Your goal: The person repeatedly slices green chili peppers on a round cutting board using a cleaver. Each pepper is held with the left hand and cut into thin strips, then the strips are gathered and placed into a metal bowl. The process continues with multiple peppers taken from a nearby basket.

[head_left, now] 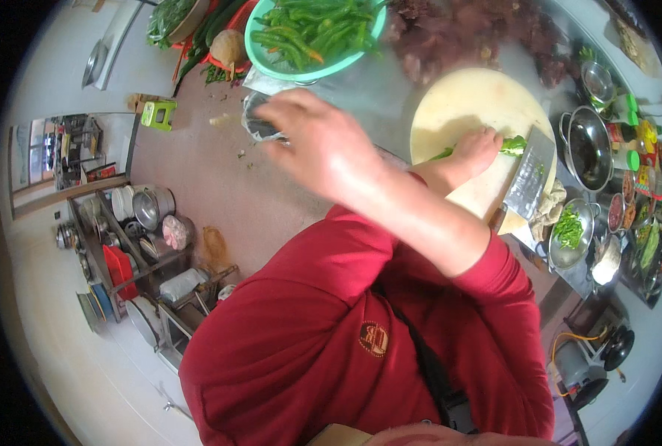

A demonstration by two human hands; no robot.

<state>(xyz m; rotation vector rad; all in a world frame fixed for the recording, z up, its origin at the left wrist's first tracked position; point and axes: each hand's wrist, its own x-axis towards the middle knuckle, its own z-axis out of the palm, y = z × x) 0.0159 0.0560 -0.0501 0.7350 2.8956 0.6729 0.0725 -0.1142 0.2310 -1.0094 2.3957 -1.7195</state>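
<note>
My left hand [476,152] rests on a round pale cutting board [487,93], its fingers closed over green pepper [514,146] whose ends show on both sides. Beside it, a wide cleaver [530,177] lies flat near the board's right edge, dark handle toward me. My right arm crosses over the left one. At its end my right hand [312,137], slightly blurred, hangs with thumb and fingers apart, near a dark bin [255,123] lined with a plastic bag. I see nothing in that hand.
Beyond the board lies dark red meat [457,33]. A turquoise basin [252,46] of long green peppers stands at the far left. On the right are a metal pan [589,149], a bowl of chopped green pepper [569,229] and several jars. A green stool [158,114] stands on the floor.
</note>
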